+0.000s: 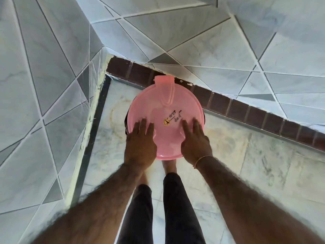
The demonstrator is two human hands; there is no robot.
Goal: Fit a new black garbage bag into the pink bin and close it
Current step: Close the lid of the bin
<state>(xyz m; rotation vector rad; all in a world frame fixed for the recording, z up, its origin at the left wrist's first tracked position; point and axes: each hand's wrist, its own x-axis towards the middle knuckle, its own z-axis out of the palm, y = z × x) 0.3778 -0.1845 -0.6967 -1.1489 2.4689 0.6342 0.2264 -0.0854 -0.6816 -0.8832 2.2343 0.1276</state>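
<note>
Left hand (140, 143) and right hand (194, 141) flat on closed pink bin lid (165, 110), fingers straight; black bag edge (126, 120) under rim; marble floor (246, 155) below.

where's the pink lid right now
In the head view the lid sits mid-frame on the bin, in the floor's corner by the tiled walls, with the left hand and right hand flat on its near edge.
</note>
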